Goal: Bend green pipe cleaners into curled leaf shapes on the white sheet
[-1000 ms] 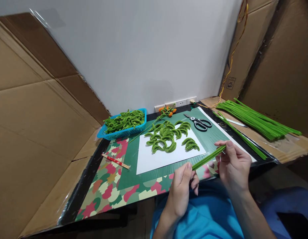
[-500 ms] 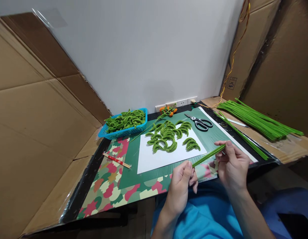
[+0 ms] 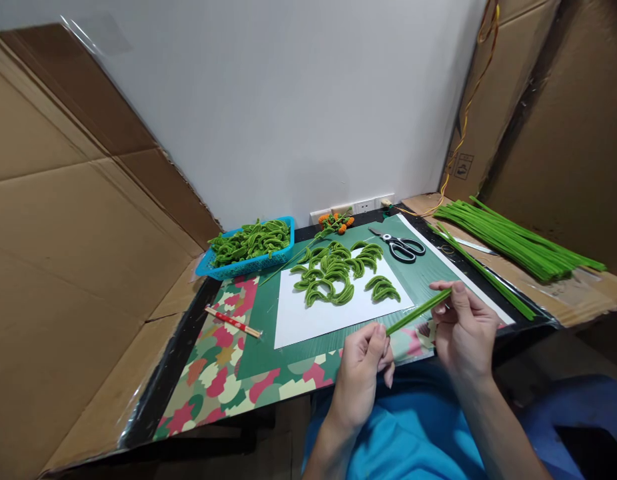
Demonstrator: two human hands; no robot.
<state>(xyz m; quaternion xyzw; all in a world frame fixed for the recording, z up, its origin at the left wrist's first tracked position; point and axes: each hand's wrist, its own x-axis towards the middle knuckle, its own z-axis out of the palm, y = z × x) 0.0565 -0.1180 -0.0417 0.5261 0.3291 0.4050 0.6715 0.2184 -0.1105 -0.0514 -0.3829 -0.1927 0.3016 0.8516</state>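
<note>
Between my two hands a few green pipe cleaners (image 3: 419, 311) are stretched side by side, slanting up to the right above the table's front edge. My left hand (image 3: 363, 363) pinches their lower left end between thumb and fingers. At the other end, my right hand (image 3: 465, 327) is closed on them with thumb and forefinger. Curved green pipe-cleaner leaves (image 3: 337, 272) lie in clusters on a white sheet of paper (image 3: 301, 325) just beyond my hands. A smaller group of such leaves (image 3: 382, 289) rests near the sheet's right side.
Black-handled scissors (image 3: 402, 248) lie behind the paper. A blue basket (image 3: 238, 268) of green leaves stands back left, beside an orange-and-green flower stem (image 3: 338, 222). Wrapped chopsticks (image 3: 233, 322) lie left. A bundle of green pipe cleaners (image 3: 518, 240) is at right. Cardboard walls (image 3: 88, 267) flank the table.
</note>
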